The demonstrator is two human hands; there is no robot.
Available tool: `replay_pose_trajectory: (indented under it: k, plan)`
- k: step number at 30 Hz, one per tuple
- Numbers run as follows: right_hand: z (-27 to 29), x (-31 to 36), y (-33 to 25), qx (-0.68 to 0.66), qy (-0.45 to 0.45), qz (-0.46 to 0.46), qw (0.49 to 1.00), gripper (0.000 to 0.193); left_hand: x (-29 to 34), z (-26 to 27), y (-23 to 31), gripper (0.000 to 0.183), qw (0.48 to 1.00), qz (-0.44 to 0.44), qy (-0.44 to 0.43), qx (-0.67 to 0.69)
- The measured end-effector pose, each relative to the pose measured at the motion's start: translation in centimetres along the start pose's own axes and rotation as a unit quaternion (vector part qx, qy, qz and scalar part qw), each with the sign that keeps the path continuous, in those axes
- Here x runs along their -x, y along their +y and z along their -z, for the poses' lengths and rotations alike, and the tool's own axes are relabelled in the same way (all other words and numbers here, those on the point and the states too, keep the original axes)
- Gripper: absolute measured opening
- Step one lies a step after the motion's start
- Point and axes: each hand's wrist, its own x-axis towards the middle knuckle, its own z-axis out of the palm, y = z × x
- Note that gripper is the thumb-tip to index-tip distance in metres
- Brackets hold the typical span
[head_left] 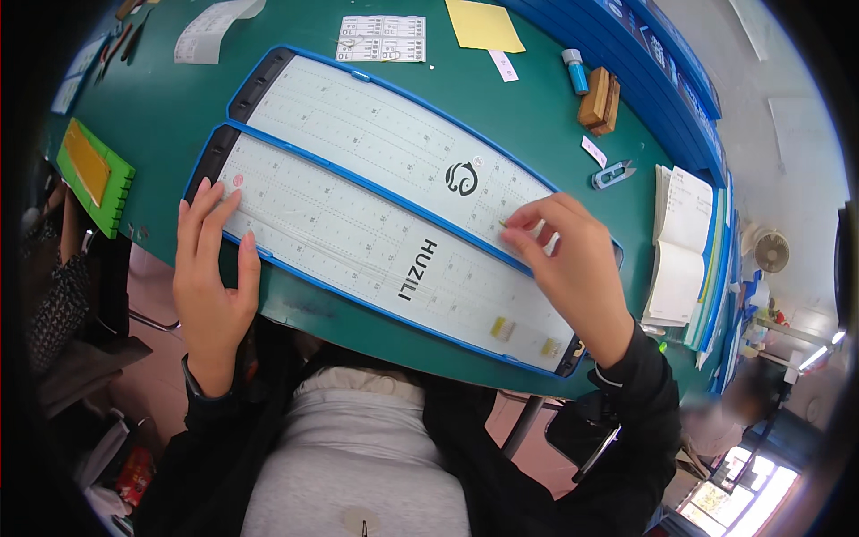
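Note:
A long flat blue-rimmed case (pixel 331 210) lies opened out on the table in two white panels, joined along the middle by a blue seam. Dashed lines and small marks cover both panels. My left hand (pixel 213 291) rests at the left end of the nearer panel, fingers apart, holding nothing. Over the right part of the case, my right hand (pixel 577 255) pinches thumb and forefinger together near the seam; a tiny yellowish bit shows at the tips, too small to name. Two small yellowish pieces, one at the left (pixel 503 328) and another (pixel 550 346), sit on the nearer panel's right end.
Beyond the case lie a printed label sheet (pixel 394 38), yellow paper (pixel 486 25), a blue-capped tube (pixel 574 72) and a wooden block (pixel 598 101). Thread snips (pixel 613 174) and an open notebook (pixel 677 259) are at the right. A green tray (pixel 112 192) stands left, near another person's arm.

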Motion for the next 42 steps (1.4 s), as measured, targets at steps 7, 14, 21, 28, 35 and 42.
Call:
replay_pose_trajectory:
  k: [7, 14, 21, 28, 35, 42]
  plan:
    - [1.0, 0.6, 0.1, 0.009, -0.008, -0.026, 1.000, 0.005, -0.2, -0.4, 0.1, 0.033, 1.000, -0.009, 0.014, -0.011]
    - [2.5, 5.2, -2.1, -0.045, -0.037, -0.058, 0.997, 0.007, -1.3, 1.0, 2.2, 0.034, 0.997, 0.058, 0.019, 0.054]
    - [0.0, 5.9, -0.7, 0.076, -0.068, -0.004, 0.995, 0.008, 0.6, -3.6, 12.3, 0.046, 0.950, -0.194, -0.162, 0.185]
    - [4.2, 6.9, -2.9, 0.024, 0.010, -0.006, 1.000, 0.021, 1.8, -5.0, 12.8, 0.055, 0.931, -0.242, -0.216, 0.165]
    - [11.7, 19.4, -8.6, -0.312, 0.322, 0.124, 0.885, 0.035, 1.2, -5.4, 13.3, 0.051, 0.931, -0.266, -0.193, 0.156]
    - [5.0, 18.2, 3.2, 0.015, 0.204, -0.186, 0.961, 0.065, 1.1, -5.4, 13.3, 0.050, 0.935, -0.259, -0.196, 0.146]
